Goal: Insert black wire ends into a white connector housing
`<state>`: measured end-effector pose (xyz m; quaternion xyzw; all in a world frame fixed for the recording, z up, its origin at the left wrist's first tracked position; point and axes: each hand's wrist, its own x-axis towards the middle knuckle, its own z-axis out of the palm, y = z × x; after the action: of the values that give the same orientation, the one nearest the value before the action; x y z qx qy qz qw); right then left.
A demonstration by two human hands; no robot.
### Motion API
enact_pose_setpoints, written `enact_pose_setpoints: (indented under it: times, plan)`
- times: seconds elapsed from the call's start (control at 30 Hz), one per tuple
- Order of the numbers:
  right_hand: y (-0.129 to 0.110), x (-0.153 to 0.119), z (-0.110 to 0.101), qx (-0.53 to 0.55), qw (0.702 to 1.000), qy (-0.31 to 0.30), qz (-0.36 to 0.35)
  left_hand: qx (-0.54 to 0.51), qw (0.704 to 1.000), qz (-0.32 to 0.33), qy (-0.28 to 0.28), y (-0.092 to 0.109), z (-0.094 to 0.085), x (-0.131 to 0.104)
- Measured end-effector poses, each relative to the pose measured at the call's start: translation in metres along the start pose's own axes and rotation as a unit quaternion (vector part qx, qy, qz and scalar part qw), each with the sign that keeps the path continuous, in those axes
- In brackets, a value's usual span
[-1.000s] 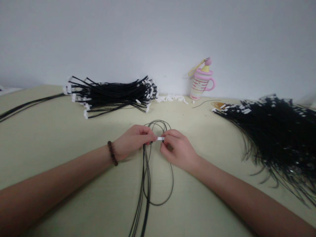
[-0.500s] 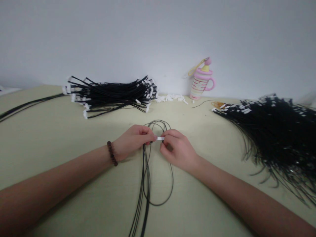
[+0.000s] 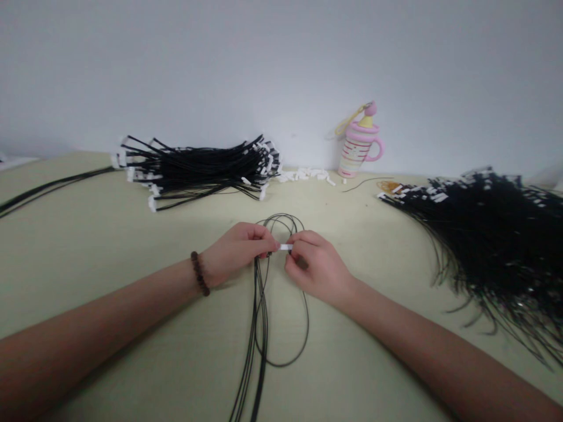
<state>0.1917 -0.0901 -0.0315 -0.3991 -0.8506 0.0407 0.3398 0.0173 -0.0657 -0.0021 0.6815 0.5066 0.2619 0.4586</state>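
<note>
My left hand [image 3: 240, 249], with a dark beaded bracelet at the wrist, is closed in a pinch on the left end of a small white connector [image 3: 285, 247]. From the other side my right hand [image 3: 319, 264] pinches the connector's right end, so only its short middle part shows. Thin black cables [image 3: 253, 328] hang beneath my left fingers toward the near edge of the picture. One cable makes a long loop below the hands, and smaller loops curl just beyond them. The ends inside my fingers are hidden.
A bundle of black cables with white ends [image 3: 202, 167] lies at the back left. White pieces [image 3: 303, 174] are scattered beside it, near a pink-striped cup [image 3: 355, 149]. A large heap of black cables [image 3: 505, 234] covers the right side of the table [image 3: 176, 340].
</note>
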Motion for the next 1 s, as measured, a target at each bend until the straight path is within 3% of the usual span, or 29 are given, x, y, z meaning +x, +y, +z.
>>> enact_pose_setpoints:
  times: [1.0]
  plan:
    - [0.0000,-0.0005,-0.0001,-0.003,1.000,-0.008,0.001,0.002,1.000,0.005,0.000,-0.0009,0.0002,-0.0001]
